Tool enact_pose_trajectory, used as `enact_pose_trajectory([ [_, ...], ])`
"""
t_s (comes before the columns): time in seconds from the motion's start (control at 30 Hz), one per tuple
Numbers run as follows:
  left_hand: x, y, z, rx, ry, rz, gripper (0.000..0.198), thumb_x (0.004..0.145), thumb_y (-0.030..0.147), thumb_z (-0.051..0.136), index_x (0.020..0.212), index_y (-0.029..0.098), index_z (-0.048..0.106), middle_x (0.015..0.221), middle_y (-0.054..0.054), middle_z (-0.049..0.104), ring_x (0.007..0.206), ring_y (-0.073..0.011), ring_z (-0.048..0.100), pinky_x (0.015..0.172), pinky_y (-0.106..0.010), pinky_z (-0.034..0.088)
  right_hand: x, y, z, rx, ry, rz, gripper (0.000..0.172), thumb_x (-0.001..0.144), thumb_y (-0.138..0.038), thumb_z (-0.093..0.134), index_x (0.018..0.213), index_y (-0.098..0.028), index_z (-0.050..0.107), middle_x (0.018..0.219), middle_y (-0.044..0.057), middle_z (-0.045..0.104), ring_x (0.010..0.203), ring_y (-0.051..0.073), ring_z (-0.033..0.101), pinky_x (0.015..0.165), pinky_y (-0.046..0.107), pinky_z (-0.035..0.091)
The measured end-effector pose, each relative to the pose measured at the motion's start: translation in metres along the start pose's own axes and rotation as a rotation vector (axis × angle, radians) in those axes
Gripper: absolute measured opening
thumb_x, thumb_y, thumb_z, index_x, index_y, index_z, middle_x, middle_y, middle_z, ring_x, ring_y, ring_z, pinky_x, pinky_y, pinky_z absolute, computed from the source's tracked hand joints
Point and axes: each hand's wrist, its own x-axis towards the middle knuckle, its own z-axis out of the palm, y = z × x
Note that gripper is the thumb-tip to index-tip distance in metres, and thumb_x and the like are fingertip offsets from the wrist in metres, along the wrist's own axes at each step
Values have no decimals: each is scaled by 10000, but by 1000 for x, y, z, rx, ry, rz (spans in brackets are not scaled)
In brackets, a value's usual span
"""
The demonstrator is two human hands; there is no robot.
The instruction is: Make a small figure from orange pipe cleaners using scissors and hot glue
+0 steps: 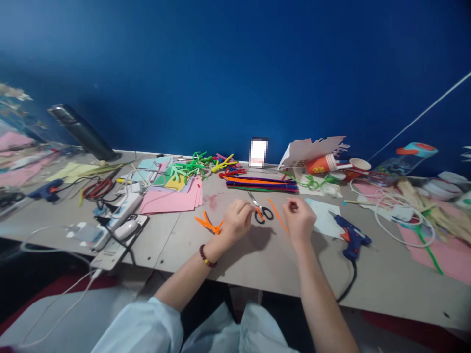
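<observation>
My left hand (237, 219) is closed in a loose fist over the grey table (257, 260), its fingertips pinching what looks like an orange pipe cleaner piece beside the black-handled scissors (262, 209). My right hand (299, 219) is also closed, pinching near the upper end of a long orange pipe cleaner (278, 217) that slants across the table between my hands. A twisted orange pipe cleaner shape (209, 224) lies just left of my left hand. A beaded bracelet sits on my left wrist.
A blue glue gun (351, 236) lies right of my right hand. Behind are a bundle of straight pipe cleaners (262, 183), pink paper sheets (172, 200), bright bent pipe cleaners (198, 165) and paper cups (324, 163). A power strip (123, 211) and cables lie left.
</observation>
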Motion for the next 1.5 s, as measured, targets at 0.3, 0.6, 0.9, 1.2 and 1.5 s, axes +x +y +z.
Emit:
enact_pose_trajectory([
  [0.3, -1, -8, 2, 0, -13, -45, 104, 872, 124, 483, 851, 168, 574, 757, -52, 578, 726, -161, 495, 638, -283, 377, -12, -28, 4, 248, -319, -281, 152, 856, -185, 499, 905, -209, 641, 832, 42, 694, 676, 143, 617, 676, 276, 519],
  [0.6, 0, -10, 2, 31, -73, -10, 137, 895, 149, 455, 873, 177, 587, 808, -50, 618, 745, -157, 529, 667, -306, 352, -10, -22, 6, 250, -336, -323, 163, 881, -195, 503, 929, -217, 657, 835, 37, 710, 689, 145, 645, 648, 271, 539],
  [0.9, -2, -9, 5, -39, -68, -21, 97, 879, 132, 478, 879, 171, 567, 803, -48, 606, 761, -154, 531, 662, -290, 373, -13, -18, 8, 168, -345, -349, 182, 879, -192, 479, 898, -216, 659, 819, 41, 711, 691, 157, 651, 688, 299, 543],
  [1.2, -4, -9, 5, -38, -82, -67, 103, 885, 160, 473, 874, 176, 573, 793, -52, 604, 749, -160, 529, 658, -302, 369, -11, -26, 4, 232, -326, -277, 142, 866, -210, 515, 869, -207, 657, 790, 31, 705, 606, 126, 613, 623, 256, 530],
  [1.5, -4, -9, 6, -75, -90, -58, 127, 893, 164, 456, 886, 172, 583, 807, -59, 603, 752, -159, 537, 651, -293, 397, -11, -21, 5, 224, -387, -245, 161, 881, -226, 479, 873, -209, 640, 816, 41, 691, 682, 150, 627, 628, 267, 521],
])
